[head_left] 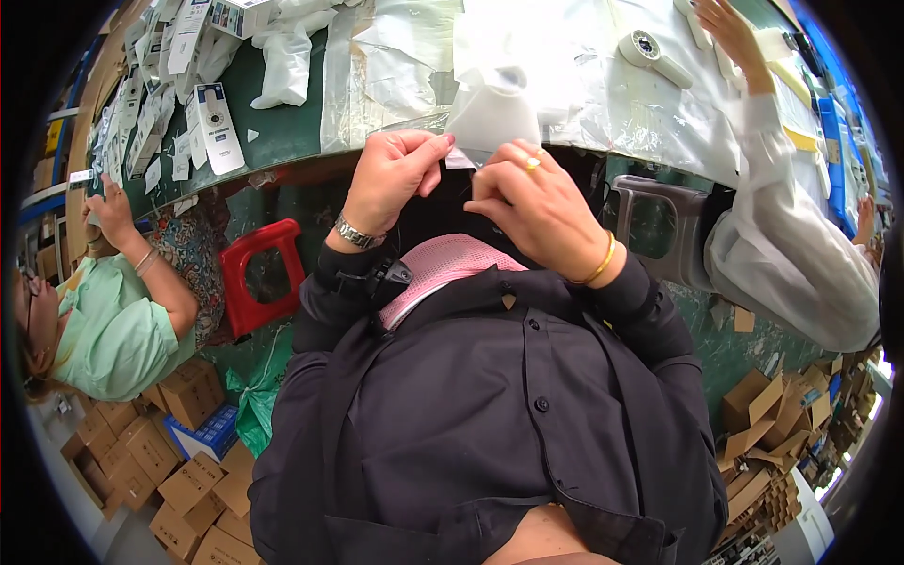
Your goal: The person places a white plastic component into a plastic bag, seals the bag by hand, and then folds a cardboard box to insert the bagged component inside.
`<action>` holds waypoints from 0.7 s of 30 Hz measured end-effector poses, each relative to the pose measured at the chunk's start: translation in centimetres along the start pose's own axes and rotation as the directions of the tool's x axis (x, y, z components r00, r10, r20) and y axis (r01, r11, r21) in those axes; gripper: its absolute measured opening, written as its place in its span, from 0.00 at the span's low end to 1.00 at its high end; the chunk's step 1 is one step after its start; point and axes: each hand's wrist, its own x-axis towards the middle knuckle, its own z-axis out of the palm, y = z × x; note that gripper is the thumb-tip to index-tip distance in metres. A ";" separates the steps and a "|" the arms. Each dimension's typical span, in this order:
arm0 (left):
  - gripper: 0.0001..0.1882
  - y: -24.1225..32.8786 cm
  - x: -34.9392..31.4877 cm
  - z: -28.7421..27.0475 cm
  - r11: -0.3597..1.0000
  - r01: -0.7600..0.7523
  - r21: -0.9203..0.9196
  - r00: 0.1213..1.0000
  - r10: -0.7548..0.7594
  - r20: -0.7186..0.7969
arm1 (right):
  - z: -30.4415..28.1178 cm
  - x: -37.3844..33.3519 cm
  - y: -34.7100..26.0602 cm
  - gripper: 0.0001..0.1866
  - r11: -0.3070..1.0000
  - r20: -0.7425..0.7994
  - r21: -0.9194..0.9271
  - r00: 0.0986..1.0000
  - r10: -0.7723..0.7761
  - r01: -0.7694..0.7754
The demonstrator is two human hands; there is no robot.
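A translucent white plastic bag (494, 108) lies at the table's near edge, its lower end hanging toward my hands. My left hand (394, 179), with a metal watch on the wrist, is closed; its thumb and forefinger are pinched beside the bag's lower left corner. My right hand (546, 202) wears a gold ring and bangle. Its fingers curl in at the bag's lower right, hiding whatever is between them. Between the two hands shows a small whitish flap (460, 158), too small to identify.
Printed cartons (217, 127) and white pouches (282, 71) crowd the table's left. A white device with a round lens (650, 52) lies right. Co-workers sit on both sides. A red stool (262, 278) and grey stool (664, 226) flank me; cardboard boxes (193, 485) are stacked behind.
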 end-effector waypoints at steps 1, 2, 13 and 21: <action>0.16 0.0 -0.2 -0.1 1.000 0.003 -0.014 1.000 -0.003 0.010 | -0.5 -0.2 0.2 0.10 0.996 -0.039 0.077 0.998 0.057 -0.054; 0.16 0.4 -0.5 0.2 1.000 0.007 -0.027 1.000 -0.007 0.025 | -1.0 -0.5 0.4 0.10 0.982 -0.074 0.154 0.990 0.121 -0.109; 0.16 0.9 -1.0 1.4 1.000 -0.003 -0.004 0.997 0.004 0.072 | 0.7 0.2 1.2 0.10 0.960 -0.017 0.132 0.968 0.252 -0.248; 0.16 0.6 -0.7 1.5 1.000 -0.019 -0.021 0.998 0.020 0.067 | 1.5 0.0 1.4 0.10 0.989 -0.094 -0.064 0.988 0.126 -0.133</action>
